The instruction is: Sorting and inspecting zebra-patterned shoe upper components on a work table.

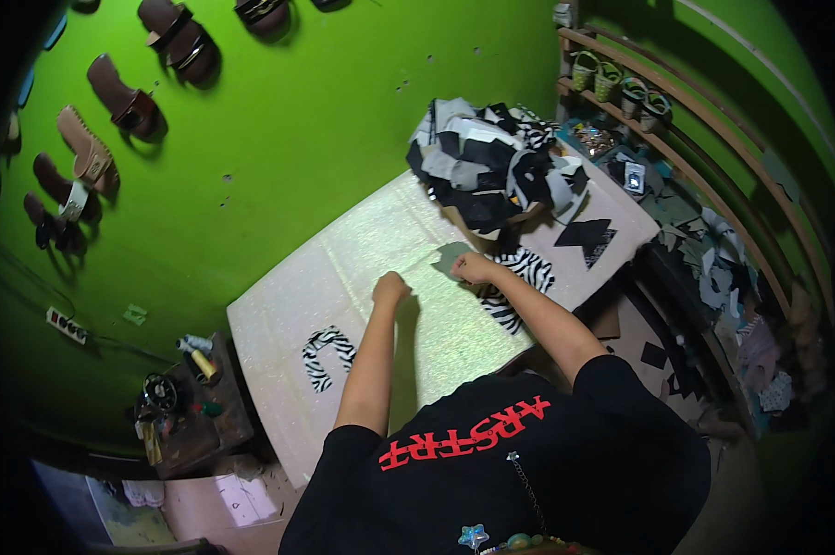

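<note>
A shiny, pale yellow-green sheet (445,319) covers the middle of the table in front of me. My left hand (391,289) is closed over it, its fingers curled; whatever they grip is hidden. Farther right, my right hand (473,268) pinches a grey, angular flat piece (449,258) above the sheet. Zebra-striped material (531,268) lies beside and under my right forearm. Left of my left forearm rests a curved zebra-striped cutout (317,361).
A heap of black, white and grey scraps (491,157) stands at the table's far end, with black cut pieces (588,242) beside it. Left is a low stand (218,407) with thread spools. Sandals (86,148) hang on the green wall; wooden racks (686,129) line the right.
</note>
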Demonstrator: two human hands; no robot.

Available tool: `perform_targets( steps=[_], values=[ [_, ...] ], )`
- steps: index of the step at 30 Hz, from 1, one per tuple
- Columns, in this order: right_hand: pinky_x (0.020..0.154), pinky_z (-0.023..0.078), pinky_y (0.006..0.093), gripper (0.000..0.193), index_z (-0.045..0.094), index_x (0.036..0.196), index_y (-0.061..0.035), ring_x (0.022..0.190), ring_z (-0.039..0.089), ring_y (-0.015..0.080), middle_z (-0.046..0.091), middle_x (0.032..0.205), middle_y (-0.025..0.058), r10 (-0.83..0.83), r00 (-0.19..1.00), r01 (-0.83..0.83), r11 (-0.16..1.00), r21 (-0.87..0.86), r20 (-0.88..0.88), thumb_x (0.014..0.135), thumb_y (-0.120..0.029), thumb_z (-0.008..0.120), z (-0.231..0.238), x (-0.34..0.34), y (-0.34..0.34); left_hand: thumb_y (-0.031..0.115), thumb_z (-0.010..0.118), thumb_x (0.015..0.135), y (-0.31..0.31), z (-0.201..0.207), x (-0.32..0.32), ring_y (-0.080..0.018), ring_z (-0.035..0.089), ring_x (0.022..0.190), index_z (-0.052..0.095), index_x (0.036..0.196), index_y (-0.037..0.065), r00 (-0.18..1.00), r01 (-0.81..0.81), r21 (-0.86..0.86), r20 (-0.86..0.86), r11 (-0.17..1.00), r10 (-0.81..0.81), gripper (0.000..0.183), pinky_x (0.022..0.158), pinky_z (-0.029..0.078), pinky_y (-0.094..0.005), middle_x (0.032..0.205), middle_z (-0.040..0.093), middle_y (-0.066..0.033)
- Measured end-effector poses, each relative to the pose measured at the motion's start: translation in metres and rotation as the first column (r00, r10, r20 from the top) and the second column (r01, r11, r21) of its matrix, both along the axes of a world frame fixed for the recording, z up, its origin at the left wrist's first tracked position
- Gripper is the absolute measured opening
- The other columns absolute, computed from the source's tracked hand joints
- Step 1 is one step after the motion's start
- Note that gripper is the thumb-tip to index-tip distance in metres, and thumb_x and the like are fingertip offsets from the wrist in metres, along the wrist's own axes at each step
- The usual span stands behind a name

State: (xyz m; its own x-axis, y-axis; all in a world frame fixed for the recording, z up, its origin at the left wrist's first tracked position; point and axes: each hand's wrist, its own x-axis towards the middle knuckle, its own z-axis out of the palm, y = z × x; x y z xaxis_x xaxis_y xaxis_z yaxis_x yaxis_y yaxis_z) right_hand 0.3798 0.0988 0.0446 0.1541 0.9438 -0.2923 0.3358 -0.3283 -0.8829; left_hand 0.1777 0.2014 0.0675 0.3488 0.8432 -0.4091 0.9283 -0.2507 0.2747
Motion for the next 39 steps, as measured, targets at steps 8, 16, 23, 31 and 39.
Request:
perform_targets(
  steps=[8,16,23,31,39],
  values=[
    [0.052,0.047,0.0276,0.021,0.06,0.078,-0.0021,0.052,0.056,0.0135,0.06,0.065,0.0061,0.011,0.962,0.01,0.997,-0.075,0.274,0.076,-0.023,0.064,-0.005,0.111,-0.061,0.038,0.072,0.064,-0.1,-0.009,0.124,-0.0287,0.057,0.098,0.062,0.098,0.007,0.964,0.265,-0.109,0.059,0.958,-0.26,0.047,0.081,0.046,-0.0368,0.104,0.06,-0.0152],
    [0.045,0.039,0.0255,0.02,0.059,0.072,-0.0008,0.046,0.049,0.0094,0.054,0.056,0.0025,-0.194,0.981,0.195,0.964,0.179,-0.025,0.079,-0.02,0.061,0.034,0.167,-0.077,0.032,0.072,0.063,-0.095,-0.006,0.153,-0.0282,0.06,0.091,0.065,0.092,0.006,0.967,0.252,-0.11,0.008,0.961,-0.253,0.039,0.076,0.048,-0.0361,0.098,0.063,-0.0142],
    [0.046,0.038,0.0241,0.012,0.06,0.074,-0.0034,0.046,0.048,0.0092,0.052,0.053,0.0027,-0.492,0.87,0.388,0.732,0.56,0.04,0.076,-0.015,0.061,0.058,0.218,-0.069,0.02,0.071,0.06,-0.081,0.009,0.157,-0.0246,0.062,0.074,0.067,0.074,0.006,0.973,0.223,-0.087,0.083,0.971,-0.216,0.02,0.066,0.048,-0.0335,0.078,0.065,-0.0133],
    [0.093,0.024,0.0439,0.034,0.064,0.092,-0.0153,0.111,0.033,0.0296,0.044,0.115,0.0089,-0.604,0.635,0.421,0.794,0.439,0.482,0.067,-0.039,0.067,0.088,0.208,-0.063,0.029,0.067,0.073,-0.067,0.036,0.151,-0.0185,0.057,0.059,0.06,0.07,0.002,0.854,0.168,-0.159,0.517,0.973,-0.063,0.028,0.058,0.044,-0.0289,0.065,0.06,-0.0097],
    [0.098,0.003,0.0629,0.014,0.067,0.087,-0.0237,0.121,0.026,0.0312,0.047,0.119,0.0079,-0.45,0.665,0.19,0.874,0.448,0.596,0.075,-0.022,0.06,0.083,0.161,-0.039,0.023,0.06,0.076,-0.074,0.108,0.206,-0.0275,0.06,0.061,0.058,0.071,-0.001,0.785,-0.057,0.241,0.61,0.969,-0.106,0.025,0.058,0.046,-0.0328,0.064,0.06,-0.0136]
  ],
)
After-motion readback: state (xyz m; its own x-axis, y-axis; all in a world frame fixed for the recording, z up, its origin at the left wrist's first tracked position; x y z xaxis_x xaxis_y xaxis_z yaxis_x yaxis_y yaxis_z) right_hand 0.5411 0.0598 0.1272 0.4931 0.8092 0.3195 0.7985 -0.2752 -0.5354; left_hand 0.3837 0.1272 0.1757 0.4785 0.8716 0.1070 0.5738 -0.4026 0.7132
